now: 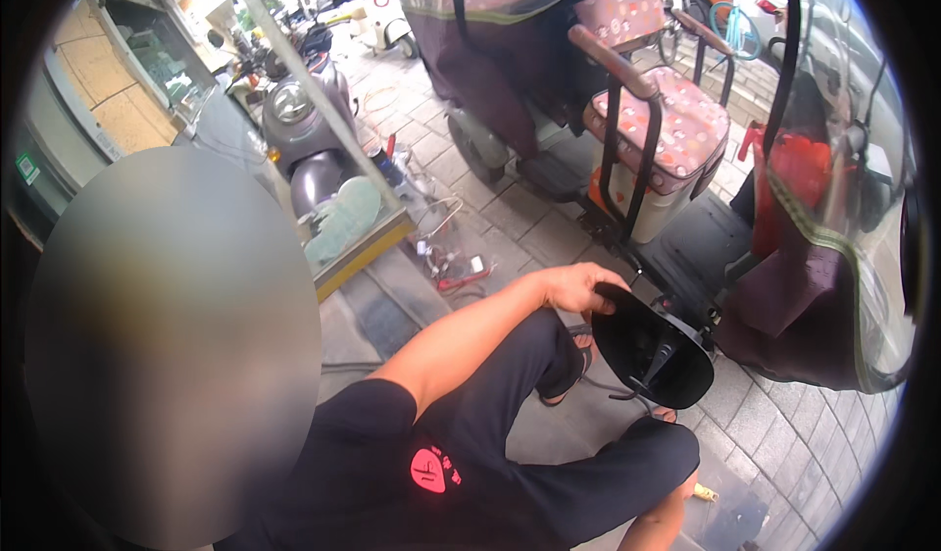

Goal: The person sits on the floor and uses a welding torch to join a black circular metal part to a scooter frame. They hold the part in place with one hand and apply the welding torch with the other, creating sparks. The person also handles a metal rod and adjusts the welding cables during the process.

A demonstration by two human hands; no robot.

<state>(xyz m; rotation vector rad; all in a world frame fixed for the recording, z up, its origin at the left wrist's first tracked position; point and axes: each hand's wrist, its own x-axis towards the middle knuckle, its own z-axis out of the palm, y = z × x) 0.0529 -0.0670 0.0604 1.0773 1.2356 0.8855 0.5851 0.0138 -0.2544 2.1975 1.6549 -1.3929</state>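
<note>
1 person [343, 463]: hand [580, 288] pinching blk cover [632, 340] at rim
Cover: prob. light, stiff; grip rim
Wearer's hands: unseen, can't tell

The person's bare left arm [475, 335] stretches out well to the left of the right knee [671, 453], the left hand [578, 287] closed in a grip. The right forearm [659, 524] shows just outside that knee, its hand hidden.

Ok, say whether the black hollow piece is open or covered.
Open: the black hollow piece shows its inside, uncovered; a hand grips its rim.
</note>
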